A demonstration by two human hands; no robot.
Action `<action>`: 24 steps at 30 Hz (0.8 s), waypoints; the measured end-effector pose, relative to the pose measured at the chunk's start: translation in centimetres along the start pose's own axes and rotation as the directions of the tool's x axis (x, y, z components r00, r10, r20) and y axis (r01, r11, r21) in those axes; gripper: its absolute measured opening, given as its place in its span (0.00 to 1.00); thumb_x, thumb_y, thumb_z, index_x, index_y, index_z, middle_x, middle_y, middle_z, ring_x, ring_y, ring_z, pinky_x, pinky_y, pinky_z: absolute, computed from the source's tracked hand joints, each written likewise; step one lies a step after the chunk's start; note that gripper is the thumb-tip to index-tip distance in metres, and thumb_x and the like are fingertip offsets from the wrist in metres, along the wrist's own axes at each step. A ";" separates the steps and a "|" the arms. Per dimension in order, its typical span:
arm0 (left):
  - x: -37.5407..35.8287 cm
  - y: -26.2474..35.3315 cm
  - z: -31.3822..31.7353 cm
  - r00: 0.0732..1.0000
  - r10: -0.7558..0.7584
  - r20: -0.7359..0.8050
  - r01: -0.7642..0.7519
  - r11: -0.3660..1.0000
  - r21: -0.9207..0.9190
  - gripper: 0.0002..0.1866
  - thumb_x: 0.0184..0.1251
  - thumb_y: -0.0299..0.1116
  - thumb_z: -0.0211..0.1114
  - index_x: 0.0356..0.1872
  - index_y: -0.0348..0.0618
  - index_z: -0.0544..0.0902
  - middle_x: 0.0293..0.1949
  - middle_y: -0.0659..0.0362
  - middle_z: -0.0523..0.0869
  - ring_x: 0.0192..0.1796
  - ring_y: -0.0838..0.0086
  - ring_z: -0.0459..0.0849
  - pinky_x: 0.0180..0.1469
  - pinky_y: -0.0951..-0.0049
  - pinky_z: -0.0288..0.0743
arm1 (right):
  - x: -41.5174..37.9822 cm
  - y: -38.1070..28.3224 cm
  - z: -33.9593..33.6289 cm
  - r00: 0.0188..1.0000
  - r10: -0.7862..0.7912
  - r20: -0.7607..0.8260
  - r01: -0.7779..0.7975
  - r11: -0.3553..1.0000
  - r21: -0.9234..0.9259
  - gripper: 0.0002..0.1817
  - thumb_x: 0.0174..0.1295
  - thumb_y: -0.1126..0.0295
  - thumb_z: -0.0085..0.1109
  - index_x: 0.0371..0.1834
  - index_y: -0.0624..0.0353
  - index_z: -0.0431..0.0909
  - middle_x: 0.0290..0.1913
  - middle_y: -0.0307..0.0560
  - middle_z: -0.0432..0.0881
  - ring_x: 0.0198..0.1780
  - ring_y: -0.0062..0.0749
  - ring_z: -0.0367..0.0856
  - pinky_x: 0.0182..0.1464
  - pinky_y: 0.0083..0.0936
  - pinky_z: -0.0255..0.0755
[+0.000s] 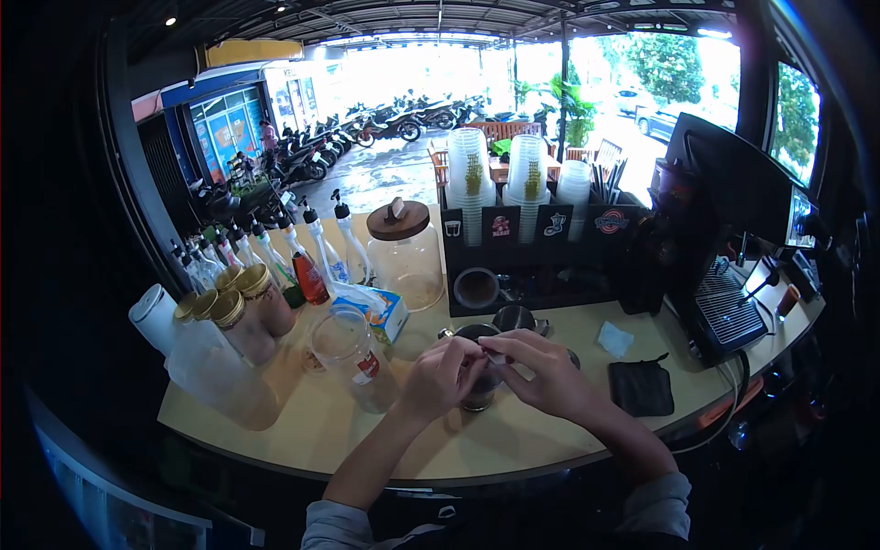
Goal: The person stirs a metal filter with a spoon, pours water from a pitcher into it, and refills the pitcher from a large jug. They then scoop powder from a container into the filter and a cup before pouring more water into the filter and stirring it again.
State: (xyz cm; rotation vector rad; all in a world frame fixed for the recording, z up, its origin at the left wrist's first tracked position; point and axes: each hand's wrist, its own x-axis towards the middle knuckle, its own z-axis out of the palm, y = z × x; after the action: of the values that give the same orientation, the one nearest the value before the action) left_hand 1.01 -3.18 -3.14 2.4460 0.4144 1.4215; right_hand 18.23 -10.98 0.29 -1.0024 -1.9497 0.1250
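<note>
Above a dark glass (480,396) on the counter, my two hands meet at the fingertips. My left hand (442,376) is closed in a pinch on the left side of a small white-and-red piece (498,357). From the other side, my right hand (548,374) pinches the same piece. It is too small and too covered by fingers to name. A clear plastic cup with a red label (367,367) stands left of my left hand. Behind my fingers is a dark round metal cup (513,319).
Pump bottles (312,280), gold-lidded jars (261,298), a tissue pack (385,316) and a wooden-lidded glass jar (408,266) stand left. Behind is a black rack (550,252) with stacked cups (472,174). A black cloth (641,387) and a coffee machine (729,307) are right.
</note>
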 end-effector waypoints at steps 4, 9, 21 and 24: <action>0.9 -0.3 -0.9 0.997 0.073 0.027 -0.073 0.997 0.024 0.12 0.61 0.22 0.65 0.44 0.40 0.75 0.31 0.54 0.84 0.32 0.67 0.86 0.33 0.71 0.78 | 0.2 0.6 0.4 0.996 -0.061 -0.061 0.058 0.996 -0.062 0.13 0.57 0.80 0.63 0.46 0.62 0.79 0.39 0.48 0.82 0.37 0.37 0.84 0.38 0.28 0.78; -0.1 -1.1 -1.2 0.990 -0.140 0.003 0.140 0.985 -0.100 0.20 0.59 0.37 0.70 0.49 0.41 0.76 0.37 0.57 0.85 0.38 0.64 0.84 0.44 0.66 0.75 | 0.1 0.3 0.0 0.993 -0.085 -0.078 0.075 0.989 -0.129 0.12 0.57 0.79 0.63 0.45 0.61 0.78 0.40 0.48 0.82 0.37 0.38 0.84 0.37 0.28 0.78; 0.0 -2.6 0.1 0.942 -0.314 0.117 0.289 0.939 0.188 0.39 0.34 0.54 0.79 0.50 0.43 0.79 0.45 0.54 0.84 0.52 0.61 0.80 0.60 0.61 0.61 | -2.9 1.8 1.1 0.925 -0.358 0.126 0.379 0.844 -0.381 0.22 0.46 0.76 0.65 0.47 0.67 0.74 0.45 0.52 0.78 0.44 0.40 0.83 0.42 0.30 0.80; -0.1 -2.5 0.2 0.947 -0.304 0.101 0.280 0.940 0.195 0.38 0.34 0.54 0.79 0.49 0.44 0.79 0.44 0.54 0.84 0.51 0.62 0.80 0.59 0.61 0.61 | -3.5 1.6 1.2 0.915 -0.376 0.142 0.399 0.805 -0.439 0.22 0.46 0.75 0.63 0.47 0.67 0.75 0.45 0.53 0.78 0.44 0.39 0.83 0.43 0.30 0.80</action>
State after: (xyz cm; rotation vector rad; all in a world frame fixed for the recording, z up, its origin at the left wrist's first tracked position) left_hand 0.91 -0.92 -4.25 2.4646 0.8687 1.1375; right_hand 19.19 -11.94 -3.48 -0.8668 -2.2430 -0.5816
